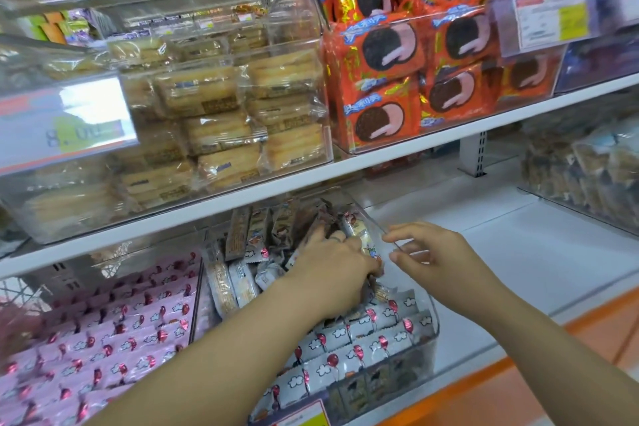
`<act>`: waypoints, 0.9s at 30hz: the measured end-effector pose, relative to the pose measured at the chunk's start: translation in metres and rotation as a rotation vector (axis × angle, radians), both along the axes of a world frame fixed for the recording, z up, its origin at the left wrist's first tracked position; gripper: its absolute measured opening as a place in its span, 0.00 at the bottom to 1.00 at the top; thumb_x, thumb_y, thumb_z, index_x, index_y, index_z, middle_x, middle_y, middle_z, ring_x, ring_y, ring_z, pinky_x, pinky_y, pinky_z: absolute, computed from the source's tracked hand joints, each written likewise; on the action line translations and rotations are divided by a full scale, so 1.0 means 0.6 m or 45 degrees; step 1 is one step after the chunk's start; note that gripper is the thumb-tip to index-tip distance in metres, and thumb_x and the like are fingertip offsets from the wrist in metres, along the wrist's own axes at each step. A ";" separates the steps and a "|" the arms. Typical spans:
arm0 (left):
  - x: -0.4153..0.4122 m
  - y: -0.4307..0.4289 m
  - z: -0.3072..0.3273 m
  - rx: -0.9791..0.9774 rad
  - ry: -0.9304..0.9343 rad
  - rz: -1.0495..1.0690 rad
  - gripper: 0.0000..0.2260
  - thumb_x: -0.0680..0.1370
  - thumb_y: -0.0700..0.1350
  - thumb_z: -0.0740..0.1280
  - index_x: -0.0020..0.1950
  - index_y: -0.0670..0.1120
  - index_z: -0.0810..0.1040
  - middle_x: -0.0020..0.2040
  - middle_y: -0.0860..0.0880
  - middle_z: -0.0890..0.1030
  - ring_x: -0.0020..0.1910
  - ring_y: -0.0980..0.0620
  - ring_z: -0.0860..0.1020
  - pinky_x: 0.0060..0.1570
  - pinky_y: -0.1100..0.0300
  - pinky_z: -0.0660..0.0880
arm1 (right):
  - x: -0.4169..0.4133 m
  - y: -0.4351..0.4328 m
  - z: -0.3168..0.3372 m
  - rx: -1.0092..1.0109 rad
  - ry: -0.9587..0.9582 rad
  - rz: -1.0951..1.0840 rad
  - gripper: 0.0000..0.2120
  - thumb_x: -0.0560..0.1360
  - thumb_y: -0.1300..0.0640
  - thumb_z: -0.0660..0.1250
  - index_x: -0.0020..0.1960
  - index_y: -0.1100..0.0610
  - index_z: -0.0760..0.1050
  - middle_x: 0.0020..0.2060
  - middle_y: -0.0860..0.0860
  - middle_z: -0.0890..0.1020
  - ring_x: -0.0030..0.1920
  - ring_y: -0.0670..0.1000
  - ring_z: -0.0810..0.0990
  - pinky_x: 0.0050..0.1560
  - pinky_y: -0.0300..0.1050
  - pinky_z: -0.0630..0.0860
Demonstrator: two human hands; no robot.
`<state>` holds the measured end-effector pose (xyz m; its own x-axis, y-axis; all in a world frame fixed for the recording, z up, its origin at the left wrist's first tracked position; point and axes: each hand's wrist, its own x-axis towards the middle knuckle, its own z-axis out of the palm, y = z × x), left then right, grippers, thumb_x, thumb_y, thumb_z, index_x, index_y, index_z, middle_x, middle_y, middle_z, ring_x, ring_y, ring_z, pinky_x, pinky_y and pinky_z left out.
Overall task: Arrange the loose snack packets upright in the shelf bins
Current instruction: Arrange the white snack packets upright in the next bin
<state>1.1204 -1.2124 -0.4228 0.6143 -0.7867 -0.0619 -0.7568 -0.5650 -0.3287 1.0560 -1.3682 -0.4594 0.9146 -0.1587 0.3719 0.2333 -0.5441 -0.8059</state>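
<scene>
A clear plastic bin (430, 318) on the lower shelf holds several white snack packets (349, 339) printed with red balloons; the front rows stand upright, the back ones (262, 232) lie jumbled. My left hand (332, 266) reaches deep into the bin, and its fingers curl round a bunch of packets (359, 239) by the right wall. Just right of it, my right hand (432, 252) hovers at the bin's rim with thumb and forefinger close to the clear edge; whether it pinches the rim I cannot tell.
A bin of pink balloon packets (114, 328) stands to the left. Above are bins of yellow wafer packs (221, 114) and orange sandwich-cookie packs (408, 79). Bare white shelf (518, 252) lies to the right, with another clear bin (584, 176) at the far right.
</scene>
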 end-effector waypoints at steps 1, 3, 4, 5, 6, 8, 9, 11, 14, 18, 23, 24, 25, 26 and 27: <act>0.002 -0.005 -0.002 0.013 -0.001 -0.012 0.20 0.78 0.46 0.63 0.70 0.58 0.68 0.65 0.45 0.71 0.66 0.44 0.67 0.70 0.42 0.51 | 0.000 -0.001 0.000 -0.001 0.001 0.003 0.11 0.74 0.61 0.69 0.49 0.45 0.77 0.51 0.36 0.76 0.46 0.35 0.77 0.48 0.26 0.73; 0.008 -0.011 -0.008 0.026 0.013 -0.020 0.20 0.78 0.47 0.64 0.70 0.58 0.69 0.65 0.45 0.70 0.66 0.44 0.66 0.71 0.42 0.51 | -0.001 -0.003 -0.001 -0.006 -0.002 0.007 0.11 0.74 0.61 0.69 0.48 0.44 0.77 0.51 0.37 0.76 0.46 0.35 0.77 0.47 0.26 0.72; 0.011 -0.013 -0.012 0.032 0.022 -0.020 0.21 0.78 0.48 0.65 0.70 0.58 0.69 0.65 0.45 0.70 0.66 0.44 0.66 0.71 0.42 0.51 | -0.001 -0.004 -0.001 -0.008 -0.003 0.005 0.11 0.74 0.60 0.69 0.48 0.44 0.77 0.51 0.37 0.77 0.46 0.35 0.77 0.47 0.26 0.72; 0.014 -0.015 -0.016 0.040 0.027 -0.024 0.21 0.78 0.48 0.65 0.70 0.58 0.69 0.65 0.45 0.69 0.67 0.43 0.65 0.71 0.42 0.50 | -0.001 -0.005 -0.001 -0.010 -0.001 0.001 0.11 0.74 0.60 0.69 0.48 0.44 0.77 0.51 0.38 0.77 0.46 0.35 0.77 0.47 0.26 0.72; 0.017 -0.017 -0.021 0.046 0.023 -0.035 0.21 0.77 0.48 0.65 0.70 0.58 0.69 0.65 0.45 0.69 0.66 0.43 0.65 0.72 0.42 0.50 | 0.000 -0.005 -0.001 -0.012 0.004 -0.003 0.11 0.74 0.60 0.69 0.49 0.44 0.77 0.51 0.39 0.77 0.46 0.35 0.77 0.47 0.26 0.72; 0.022 -0.021 -0.029 0.035 -0.004 -0.069 0.20 0.77 0.49 0.66 0.69 0.59 0.71 0.63 0.46 0.70 0.65 0.44 0.67 0.71 0.44 0.52 | 0.001 -0.006 -0.002 -0.005 0.009 -0.010 0.11 0.74 0.61 0.69 0.49 0.45 0.77 0.52 0.41 0.78 0.45 0.35 0.77 0.48 0.26 0.73; 0.024 -0.021 -0.032 0.022 -0.015 -0.086 0.19 0.77 0.50 0.66 0.68 0.59 0.72 0.62 0.47 0.70 0.64 0.44 0.67 0.70 0.45 0.53 | 0.001 -0.006 -0.003 0.002 0.008 -0.009 0.11 0.74 0.61 0.69 0.49 0.45 0.78 0.52 0.42 0.78 0.45 0.36 0.77 0.47 0.26 0.73; 0.029 -0.020 -0.035 -0.005 -0.031 -0.117 0.18 0.76 0.54 0.67 0.66 0.59 0.74 0.60 0.48 0.71 0.62 0.46 0.68 0.69 0.47 0.54 | 0.000 -0.007 -0.003 0.012 0.008 -0.002 0.10 0.74 0.61 0.69 0.48 0.45 0.77 0.52 0.42 0.79 0.45 0.36 0.77 0.47 0.26 0.72; 0.035 -0.009 -0.034 -0.066 -0.012 -0.117 0.20 0.74 0.58 0.65 0.66 0.58 0.73 0.58 0.51 0.70 0.60 0.48 0.68 0.67 0.48 0.56 | -0.003 -0.008 -0.002 0.013 0.020 0.010 0.10 0.74 0.60 0.69 0.48 0.45 0.77 0.53 0.42 0.78 0.45 0.35 0.76 0.46 0.24 0.71; 0.048 0.016 -0.024 -0.256 0.180 -0.072 0.21 0.73 0.56 0.65 0.66 0.55 0.73 0.60 0.55 0.71 0.57 0.51 0.69 0.57 0.56 0.63 | -0.004 -0.009 -0.001 0.005 0.027 0.014 0.10 0.74 0.59 0.69 0.47 0.43 0.76 0.52 0.41 0.78 0.44 0.34 0.76 0.44 0.23 0.70; 0.064 0.036 -0.016 -0.373 0.398 -0.035 0.18 0.73 0.50 0.68 0.63 0.51 0.75 0.57 0.55 0.77 0.55 0.52 0.70 0.56 0.56 0.67 | -0.002 -0.007 -0.002 -0.001 0.029 0.007 0.10 0.75 0.59 0.69 0.48 0.44 0.77 0.52 0.41 0.78 0.44 0.34 0.76 0.44 0.23 0.70; 0.064 0.037 -0.014 -0.365 0.409 -0.039 0.18 0.73 0.50 0.68 0.62 0.51 0.74 0.56 0.55 0.77 0.55 0.52 0.70 0.54 0.57 0.67 | -0.002 -0.007 -0.003 -0.010 0.032 0.005 0.09 0.75 0.59 0.68 0.48 0.44 0.77 0.52 0.41 0.78 0.44 0.34 0.76 0.43 0.23 0.70; 0.065 0.037 -0.014 -0.364 0.427 -0.039 0.17 0.74 0.51 0.68 0.62 0.51 0.74 0.55 0.55 0.77 0.54 0.53 0.70 0.52 0.57 0.66 | -0.002 -0.006 -0.002 -0.014 0.035 0.007 0.09 0.75 0.59 0.68 0.49 0.44 0.77 0.51 0.41 0.78 0.43 0.33 0.76 0.43 0.23 0.70; 0.067 0.037 -0.013 -0.367 0.458 -0.033 0.16 0.74 0.52 0.68 0.62 0.52 0.74 0.53 0.56 0.76 0.52 0.53 0.70 0.50 0.58 0.67 | -0.002 -0.005 -0.002 -0.014 0.042 0.011 0.09 0.75 0.58 0.69 0.48 0.43 0.77 0.50 0.41 0.78 0.43 0.33 0.76 0.43 0.23 0.70; 0.068 0.037 -0.012 -0.377 0.502 -0.022 0.15 0.75 0.53 0.68 0.61 0.53 0.74 0.51 0.55 0.76 0.50 0.52 0.72 0.50 0.57 0.69 | -0.003 -0.005 -0.002 -0.012 0.050 0.021 0.10 0.75 0.58 0.69 0.47 0.42 0.76 0.50 0.41 0.78 0.43 0.33 0.76 0.44 0.24 0.71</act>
